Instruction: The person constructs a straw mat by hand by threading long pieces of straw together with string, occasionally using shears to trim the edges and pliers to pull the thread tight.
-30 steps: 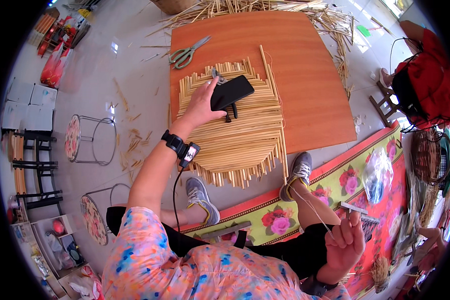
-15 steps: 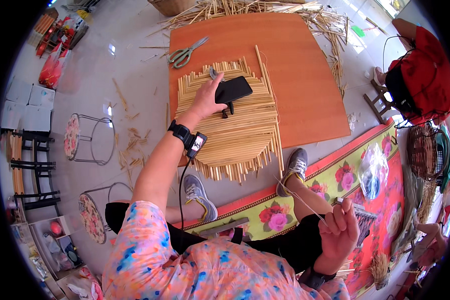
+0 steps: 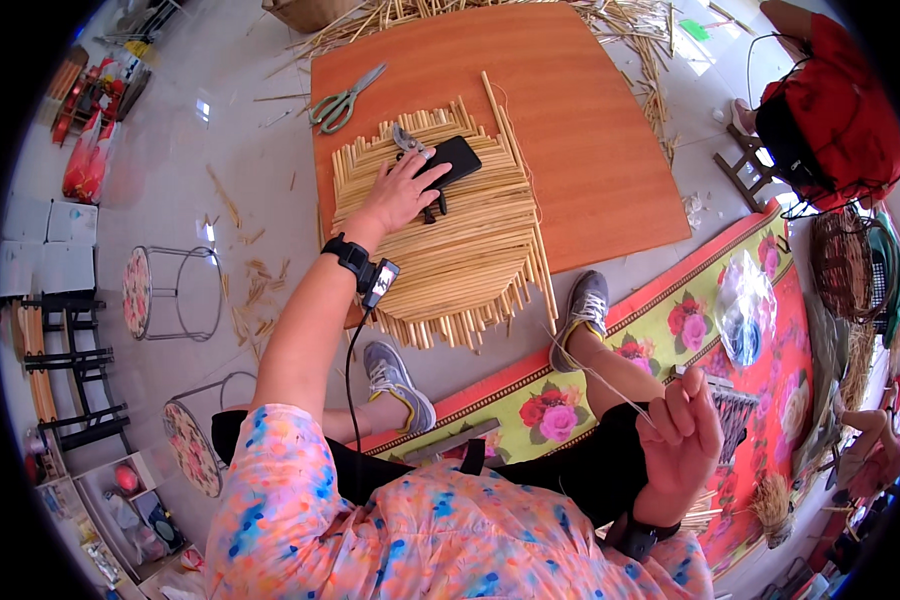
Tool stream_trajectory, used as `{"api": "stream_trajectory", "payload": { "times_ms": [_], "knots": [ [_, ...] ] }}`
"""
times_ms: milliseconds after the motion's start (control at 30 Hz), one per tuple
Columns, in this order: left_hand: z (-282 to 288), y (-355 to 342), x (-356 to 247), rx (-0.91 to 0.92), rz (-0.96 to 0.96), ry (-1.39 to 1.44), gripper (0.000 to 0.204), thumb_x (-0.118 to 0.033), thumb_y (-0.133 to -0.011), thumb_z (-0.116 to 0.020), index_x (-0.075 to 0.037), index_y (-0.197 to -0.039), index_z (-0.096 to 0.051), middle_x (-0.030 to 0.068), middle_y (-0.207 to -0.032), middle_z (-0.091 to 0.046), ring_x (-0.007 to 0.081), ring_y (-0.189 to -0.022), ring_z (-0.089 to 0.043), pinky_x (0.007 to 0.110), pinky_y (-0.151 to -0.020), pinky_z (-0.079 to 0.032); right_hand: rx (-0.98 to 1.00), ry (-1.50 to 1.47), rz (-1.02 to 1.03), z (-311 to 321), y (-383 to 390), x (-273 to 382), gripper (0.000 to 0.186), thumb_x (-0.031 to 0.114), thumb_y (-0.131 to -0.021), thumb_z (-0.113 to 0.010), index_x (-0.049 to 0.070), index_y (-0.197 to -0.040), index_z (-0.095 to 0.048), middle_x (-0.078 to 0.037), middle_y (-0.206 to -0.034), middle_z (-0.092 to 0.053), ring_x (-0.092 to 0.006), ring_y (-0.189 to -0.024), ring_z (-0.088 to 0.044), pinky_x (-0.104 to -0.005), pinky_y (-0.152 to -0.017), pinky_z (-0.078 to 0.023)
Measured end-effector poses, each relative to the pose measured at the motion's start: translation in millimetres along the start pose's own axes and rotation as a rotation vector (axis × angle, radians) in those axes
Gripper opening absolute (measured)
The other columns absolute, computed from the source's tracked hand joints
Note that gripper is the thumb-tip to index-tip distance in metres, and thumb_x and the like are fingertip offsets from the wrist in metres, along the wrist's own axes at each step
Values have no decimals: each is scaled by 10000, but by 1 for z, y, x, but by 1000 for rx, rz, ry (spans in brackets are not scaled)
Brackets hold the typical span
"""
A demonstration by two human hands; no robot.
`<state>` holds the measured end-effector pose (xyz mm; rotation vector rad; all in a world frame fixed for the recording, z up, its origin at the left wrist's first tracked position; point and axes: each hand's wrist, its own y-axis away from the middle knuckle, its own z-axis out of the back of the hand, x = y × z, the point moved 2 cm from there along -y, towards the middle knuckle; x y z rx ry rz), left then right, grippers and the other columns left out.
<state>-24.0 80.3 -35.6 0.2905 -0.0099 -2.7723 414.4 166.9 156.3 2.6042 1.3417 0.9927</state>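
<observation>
A mat of pale straw stalks (image 3: 460,265) with an uneven stepped edge lies across the near left part of an orange-brown board (image 3: 600,150). My left hand (image 3: 402,195) rests on it, fingers spread, the fingertips touching a black phone (image 3: 458,158). Below the phone shows a small black piece (image 3: 436,208), partly covered. Pruning shears (image 3: 404,138) lie just beyond my fingers. Above my right thigh, my right hand (image 3: 678,435) is closed on a thin pale string (image 3: 595,375), which stretches toward the mat. One long stalk (image 3: 518,180) runs along the mat's right side.
Green-handled scissors (image 3: 338,108) lie on the board's far left. Loose stalks (image 3: 450,12) are heaped beyond it. Round stools (image 3: 138,292) stand left. A flowered cloth (image 3: 690,340) with a clear plastic bag (image 3: 745,310) spreads right, near a red bag (image 3: 835,110).
My left hand has shifted from holding the phone's left edge to lying across it with fingers spread. The right hand still holds the string. The whole view has shifted slightly.
</observation>
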Motion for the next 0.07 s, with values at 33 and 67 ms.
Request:
{"api": "stream_trajectory", "payload": {
  "times_ms": [33, 67],
  "knots": [
    [-2, 0, 1, 14, 18, -6, 499, -366, -927, -523, -315, -1405, -390, 34, -1520, -248, 275, -1409, -207, 601, -1088, -201, -5, 10, 4, 0, -2, 0, 124, 179, -981, -441, 55, -978, -436, 43, -620, -322, -60, -515, -306, -236, -516, -272],
    [-4, -3, 3, 33, 25, -15, 512, -364, -925, -528, -323, -1412, -376, 29, -1524, -240, 274, -1415, -194, 596, -1096, -193, -6, 2, 19, -2, 5, 1, 124, 179, -981, -441, 55, -978, -436, 43, -620, -322, -60, -515, -306, -236, -516, -272]
  ]
}}
